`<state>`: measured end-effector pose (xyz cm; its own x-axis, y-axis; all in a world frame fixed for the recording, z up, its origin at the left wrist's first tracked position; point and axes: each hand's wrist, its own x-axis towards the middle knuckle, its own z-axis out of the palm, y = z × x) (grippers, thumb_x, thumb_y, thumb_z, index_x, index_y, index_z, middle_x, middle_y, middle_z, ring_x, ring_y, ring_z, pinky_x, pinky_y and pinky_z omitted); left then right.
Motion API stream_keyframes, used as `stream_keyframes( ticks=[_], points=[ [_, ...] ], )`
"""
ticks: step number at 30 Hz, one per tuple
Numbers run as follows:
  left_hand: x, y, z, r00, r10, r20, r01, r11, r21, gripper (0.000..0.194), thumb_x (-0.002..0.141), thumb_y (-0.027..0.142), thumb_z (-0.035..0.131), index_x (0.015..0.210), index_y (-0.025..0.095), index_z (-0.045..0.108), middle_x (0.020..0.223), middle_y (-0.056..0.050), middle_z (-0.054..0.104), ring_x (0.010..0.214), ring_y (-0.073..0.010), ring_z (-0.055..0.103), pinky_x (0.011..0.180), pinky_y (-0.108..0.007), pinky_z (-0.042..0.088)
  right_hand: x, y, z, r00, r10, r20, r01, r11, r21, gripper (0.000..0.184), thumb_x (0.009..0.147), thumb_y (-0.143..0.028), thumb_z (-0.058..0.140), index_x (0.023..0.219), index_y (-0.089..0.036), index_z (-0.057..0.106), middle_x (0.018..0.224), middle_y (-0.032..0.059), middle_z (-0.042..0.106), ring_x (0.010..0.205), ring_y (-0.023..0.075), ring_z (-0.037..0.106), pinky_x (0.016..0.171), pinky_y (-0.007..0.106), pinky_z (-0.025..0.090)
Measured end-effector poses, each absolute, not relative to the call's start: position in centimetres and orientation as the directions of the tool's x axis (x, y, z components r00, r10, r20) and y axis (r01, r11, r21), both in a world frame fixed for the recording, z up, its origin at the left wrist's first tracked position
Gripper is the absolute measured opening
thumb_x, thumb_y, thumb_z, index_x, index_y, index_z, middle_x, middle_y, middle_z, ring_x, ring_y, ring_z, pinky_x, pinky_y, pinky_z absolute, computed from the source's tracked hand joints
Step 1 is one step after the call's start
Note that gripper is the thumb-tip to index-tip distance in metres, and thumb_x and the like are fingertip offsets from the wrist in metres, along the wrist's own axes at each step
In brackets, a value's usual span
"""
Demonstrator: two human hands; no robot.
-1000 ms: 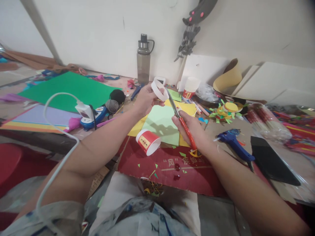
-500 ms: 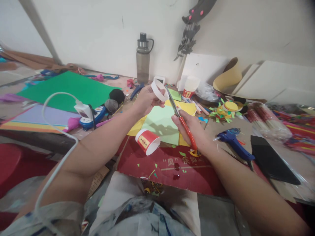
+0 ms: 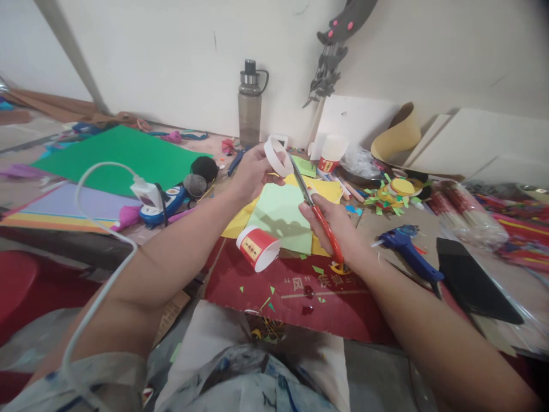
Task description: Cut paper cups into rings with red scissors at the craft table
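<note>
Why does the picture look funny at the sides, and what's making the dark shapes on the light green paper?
Head view: soft shadows on the light green paper, probably from the left hand, right hand and scissors above; head view: side edges look stretched and blurry, likely from a wide lens, and the top right corner goes dark.
</note>
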<state>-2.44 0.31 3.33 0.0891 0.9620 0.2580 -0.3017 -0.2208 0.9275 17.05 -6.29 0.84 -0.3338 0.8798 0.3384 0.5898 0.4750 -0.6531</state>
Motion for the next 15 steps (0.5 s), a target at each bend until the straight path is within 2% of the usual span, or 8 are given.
stream_keyframes(
  ticks=[3,10,15],
  points=[
    [-2.55,0.44,3.27,0.073,0.962,0.262,-0.296,-0.230,0.927,0.022,0.080,0.029,0.077,0.084,0.016,0.060,0.069,0.001,0.067,0.056,-0.0065,0.061,0.056,-0.018,0.052,17.03,-6.23,0.89,-0.342,0.876,0.340,0.606,0.482,-0.633,0.042,0.093,-0.059,0.047,0.071,-0.026,0.034,0.054,-0.0046,0.038,0.052,0.0127,0.036,0.053,0.028,0.029],
    [-2.69,1.09,2.46,0.193,0.931,0.310,-0.330,-0.236,0.914,0.023,0.077,0.027,0.078,0.080,0.013,0.060,0.064,0.001,0.065,0.050,-0.0071,0.060,0.051,-0.019,0.051,17.09,-6.20,1.02,-0.348,0.883,0.315,0.606,0.469,-0.643,0.040,0.093,-0.059,0.047,0.073,-0.026,0.035,0.054,-0.0046,0.038,0.050,0.0124,0.036,0.052,0.027,0.028],
    [-2.77,1.14,2.46,0.212,0.922,0.324,-0.353,-0.237,0.905,0.020,0.077,0.023,0.077,0.079,0.012,0.061,0.066,0.001,0.065,0.049,-0.0070,0.060,0.049,-0.019,0.051,17.14,-6.22,0.88,-0.350,0.870,0.348,0.590,0.493,-0.639,0.037,0.094,-0.053,0.047,0.072,-0.025,0.034,0.054,-0.0055,0.037,0.052,0.0112,0.034,0.053,0.026,0.028]
  ],
)
